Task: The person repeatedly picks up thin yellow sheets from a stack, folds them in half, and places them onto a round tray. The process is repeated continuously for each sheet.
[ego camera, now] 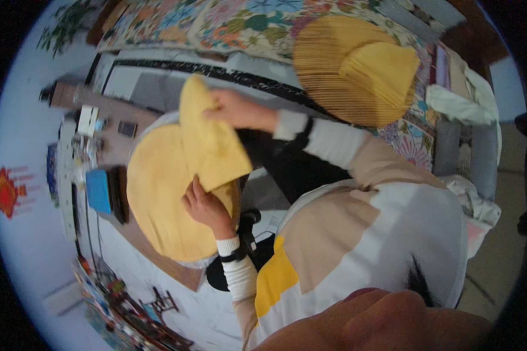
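Observation:
A stack of thin, round yellow flatbread sheets (158, 188) lies before me, with clear plastic showing under its rim. Over the stack's right side, a partly folded yellow sheet (213, 153) is lifted, its upper end curling over. My right hand (235, 109) grips this sheet near the top and looks slightly blurred. At its lower corner, my left hand (207, 209) pinches the edge between the fingers, just above the stack. To the upper right, several folded yellow sheets (384, 70) rest fanned out on a round mat of thin stalks (320, 74).
The mat lies on a floral-covered seat (254, 26) with grey cushions (448, 145). A brown table (147, 254) bears a blue-topped box (99, 191) and a dark phone-like object (127, 128). White cloth (465, 103) lies at the far right. A shelf with small items (131, 320) stands lower left.

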Available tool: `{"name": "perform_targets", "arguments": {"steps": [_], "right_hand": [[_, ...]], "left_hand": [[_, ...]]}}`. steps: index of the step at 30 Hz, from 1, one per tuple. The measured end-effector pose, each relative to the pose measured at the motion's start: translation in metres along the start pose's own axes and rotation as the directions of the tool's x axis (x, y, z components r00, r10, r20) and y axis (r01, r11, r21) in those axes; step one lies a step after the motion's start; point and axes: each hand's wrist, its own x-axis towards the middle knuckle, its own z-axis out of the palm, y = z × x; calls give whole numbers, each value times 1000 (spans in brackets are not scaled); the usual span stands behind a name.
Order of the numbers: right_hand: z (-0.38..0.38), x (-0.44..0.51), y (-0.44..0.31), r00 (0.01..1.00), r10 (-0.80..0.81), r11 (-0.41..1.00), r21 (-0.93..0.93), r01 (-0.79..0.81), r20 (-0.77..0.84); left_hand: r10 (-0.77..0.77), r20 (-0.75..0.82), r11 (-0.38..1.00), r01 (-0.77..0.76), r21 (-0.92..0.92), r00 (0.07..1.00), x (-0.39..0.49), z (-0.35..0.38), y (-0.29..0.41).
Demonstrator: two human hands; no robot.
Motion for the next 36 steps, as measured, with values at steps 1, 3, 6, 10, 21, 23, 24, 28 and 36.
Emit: {"name": "perform_targets", "arguments": {"steps": [1,3,6,10,21,23,24,28,36], "right_hand": [[-57,-18,-7,997,-34,990,134,42,-63],[-172,-81,-17,954,-75,992,74,101,-291],[-334,-170,-30,850,-151,963,-270,10,-505],[-475,-258,-23,633,-210,954,-297,-33,-745],[-571,-340,126,350,86,746,-173,-643,-933],[-563,-331,114,288,-36,443,-274,-854,-957],[-560,-327,108,288,-105,286,-306,-908,-952],[-564,-322,118,786,-376,-177,-795,-581,-491],[-651,-354,219,784,-309,83,-836,-542,-539]], "left_hand": [[59,23,994,-57,-91,998,27,12,30],[285,-51,915,-288,-283,957,74,37,103],[488,-140,681,-475,-558,862,122,76,237],[647,-313,342,-632,-696,695,142,132,408],[875,104,347,-463,-816,473,58,291,506],[884,95,392,-616,-683,457,58,290,498],[882,201,460,-688,-561,425,59,290,495],[896,198,432,-679,-594,397,58,299,485],[861,317,504,-589,-632,397,53,298,491]]}}
